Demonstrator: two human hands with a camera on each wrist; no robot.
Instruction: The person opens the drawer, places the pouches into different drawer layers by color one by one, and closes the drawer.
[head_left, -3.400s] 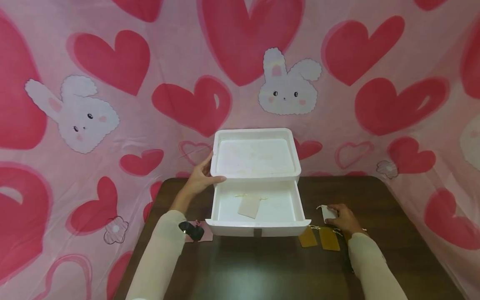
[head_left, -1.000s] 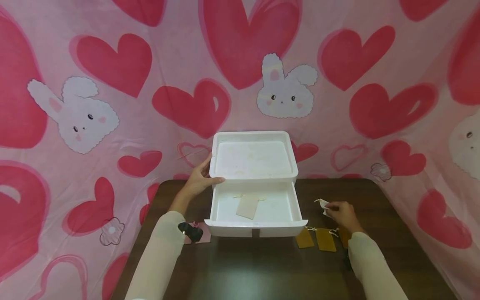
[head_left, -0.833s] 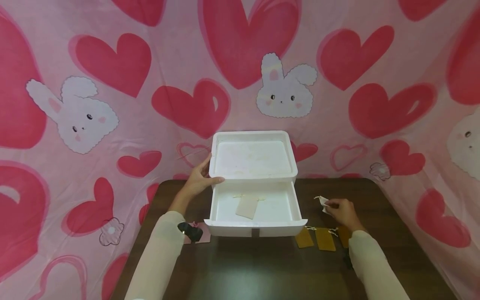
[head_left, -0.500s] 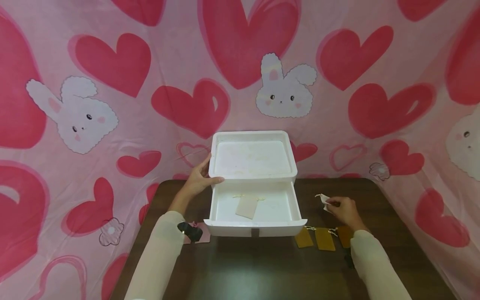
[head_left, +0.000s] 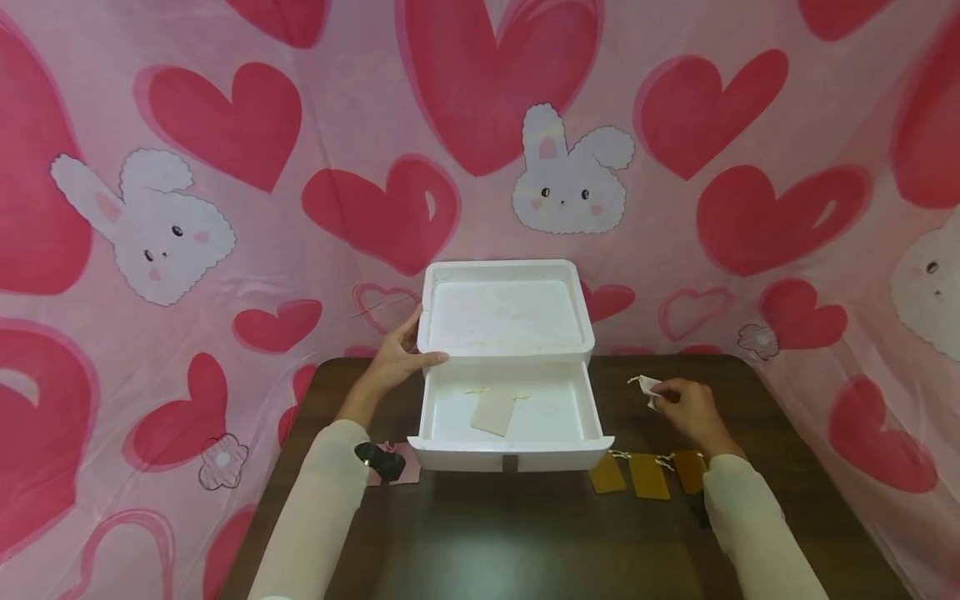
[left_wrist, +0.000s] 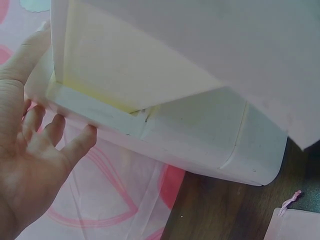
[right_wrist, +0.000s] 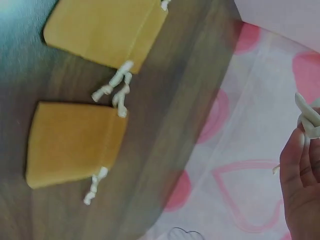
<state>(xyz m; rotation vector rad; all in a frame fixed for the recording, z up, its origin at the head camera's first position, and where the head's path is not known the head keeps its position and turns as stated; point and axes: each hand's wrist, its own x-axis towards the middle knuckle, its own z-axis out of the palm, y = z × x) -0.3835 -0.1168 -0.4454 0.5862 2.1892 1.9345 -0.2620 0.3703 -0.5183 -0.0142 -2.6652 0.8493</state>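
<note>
My left hand [head_left: 397,358] grips the left side of a white plastic drawer unit [head_left: 506,356], thumb at the front corner and fingers along the side wall. The unit's drawer [head_left: 457,458] is pulled out. Inside it lies a beige drawstring pouch [head_left: 492,414], its cords towards the back. To the right of the unit, my right hand [head_left: 693,410] pinches a small white drawstring pouch [head_left: 651,392] between thumb and fingers, over the table. The pouch looks folded, its cord pointing left. In the right wrist view only part of the hand [right_wrist: 302,185] shows, at the right edge.
Three mustard drawstring pouches, the middle one [head_left: 649,477] among them, lie in a row right of the drawer. Pink pouches [head_left: 406,468] lie at its left, partly behind my left wrist's black device [head_left: 380,460]. A pink heart-print cloth [head_left: 480,200] hangs behind the dark table [head_left: 480,533].
My right hand has picked up the white pouch, which lay flatter near the mustard ones, and moved it farther back. The third mustard pouch now shows more. My left hand keeps its hold.
</note>
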